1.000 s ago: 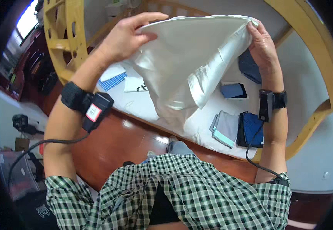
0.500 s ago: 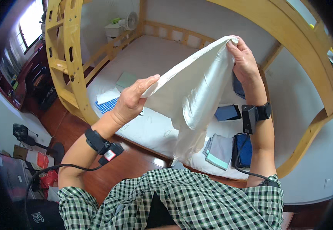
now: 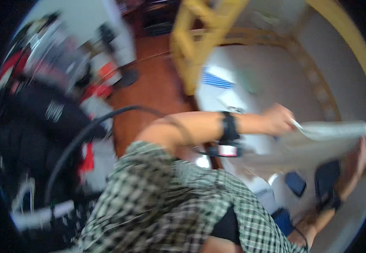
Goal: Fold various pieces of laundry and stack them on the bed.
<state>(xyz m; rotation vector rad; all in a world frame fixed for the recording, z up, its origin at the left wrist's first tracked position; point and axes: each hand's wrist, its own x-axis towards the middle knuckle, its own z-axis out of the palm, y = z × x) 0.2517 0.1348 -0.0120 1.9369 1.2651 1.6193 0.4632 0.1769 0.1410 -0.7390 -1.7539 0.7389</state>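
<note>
A white satiny cloth [image 3: 330,143] is stretched in the air between my two hands, blurred by motion. My left hand [image 3: 277,120] is closed on its near-left corner. At the far right, my right hand [image 3: 363,147] grips the other end; its fingers are smeared. Below the upper edge the cloth hangs over the bed, and its lower part blends into the blur. Each wrist wears a black strap with a small box on it.
A bed [image 3: 275,76] with a yellow wooden ladder [image 3: 187,46] stands ahead. Folded dark blue garments [image 3: 295,183] and a blue checked cloth [image 3: 216,80] lie on it. Left of the reddish floor [image 3: 149,80] are a black covered object [image 3: 39,126] and plastic bins [image 3: 58,55].
My view has swung to the left, so the bed now appears further right. Both hands still hold the cloth, which is pulled out more level than before.
</note>
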